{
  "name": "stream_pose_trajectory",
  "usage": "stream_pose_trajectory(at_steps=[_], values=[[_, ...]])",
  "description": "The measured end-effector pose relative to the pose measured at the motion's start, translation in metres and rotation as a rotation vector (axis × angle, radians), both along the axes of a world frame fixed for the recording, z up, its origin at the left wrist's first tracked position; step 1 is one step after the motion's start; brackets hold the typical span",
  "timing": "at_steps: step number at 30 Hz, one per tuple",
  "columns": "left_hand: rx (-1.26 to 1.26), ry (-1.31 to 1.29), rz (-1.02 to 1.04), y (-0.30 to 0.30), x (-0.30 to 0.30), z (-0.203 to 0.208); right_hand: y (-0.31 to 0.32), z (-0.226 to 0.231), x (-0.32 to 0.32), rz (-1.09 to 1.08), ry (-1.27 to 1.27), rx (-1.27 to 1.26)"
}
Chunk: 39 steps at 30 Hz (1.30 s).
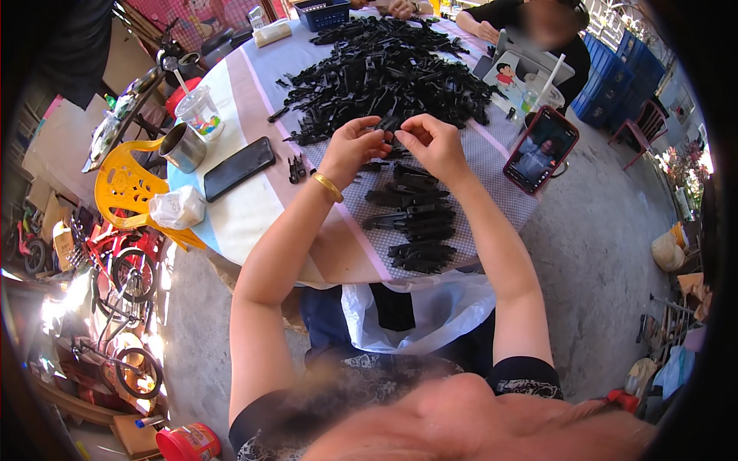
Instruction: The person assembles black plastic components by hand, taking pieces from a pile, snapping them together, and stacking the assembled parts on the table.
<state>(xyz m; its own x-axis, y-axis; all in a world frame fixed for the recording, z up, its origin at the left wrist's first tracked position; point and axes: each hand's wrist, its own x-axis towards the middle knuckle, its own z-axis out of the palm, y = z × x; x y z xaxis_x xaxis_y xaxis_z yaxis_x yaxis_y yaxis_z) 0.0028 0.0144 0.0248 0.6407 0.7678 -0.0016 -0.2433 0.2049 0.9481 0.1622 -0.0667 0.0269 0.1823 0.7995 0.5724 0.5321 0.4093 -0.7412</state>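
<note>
Over the near side of the big heap of black plastic pieces (384, 73), my left hand (355, 150) and my right hand (437, 150) meet with bent, pinching fingers. Between the fingertips is a small black plastic piece (390, 124); its exact kind is too small to make out. Both hands grip it, and my fingers partly cover it. Below them, between my forearms, more black pieces lie in bunches (419, 223) in a column toward the table's near edge. A few loose black pieces (296, 169) rest left of my left wrist.
On the round cloth-covered table (238, 100) are a dark phone (240, 167), a metal mug (183, 147), a plastic cup (200, 113) and a lit phone (540, 150). An open white bag (453, 311) hangs at my lap. A person (530, 46) sits across at right; another's hands show at the far edge.
</note>
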Motion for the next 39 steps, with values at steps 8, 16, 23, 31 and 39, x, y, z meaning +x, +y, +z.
stream_pose_trajectory(at_steps=[8,16,23,31,39], values=[[-0.022,0.010,0.069,0.002,-0.004,0.002,0.005,-0.010,0.007,0.147,0.170,0.008],[-0.094,-0.084,0.018,-0.012,0.001,0.004,0.003,-0.008,0.002,0.087,0.189,-0.113],[0.095,-0.050,0.020,-0.018,0.001,0.009,0.001,-0.003,-0.001,-0.044,0.105,0.022],[0.164,0.034,0.003,-0.018,0.000,0.009,-0.003,0.001,-0.003,-0.079,0.003,0.134],[0.568,0.189,0.144,-0.018,0.002,0.003,-0.004,0.001,-0.004,-0.100,-0.058,0.190]])
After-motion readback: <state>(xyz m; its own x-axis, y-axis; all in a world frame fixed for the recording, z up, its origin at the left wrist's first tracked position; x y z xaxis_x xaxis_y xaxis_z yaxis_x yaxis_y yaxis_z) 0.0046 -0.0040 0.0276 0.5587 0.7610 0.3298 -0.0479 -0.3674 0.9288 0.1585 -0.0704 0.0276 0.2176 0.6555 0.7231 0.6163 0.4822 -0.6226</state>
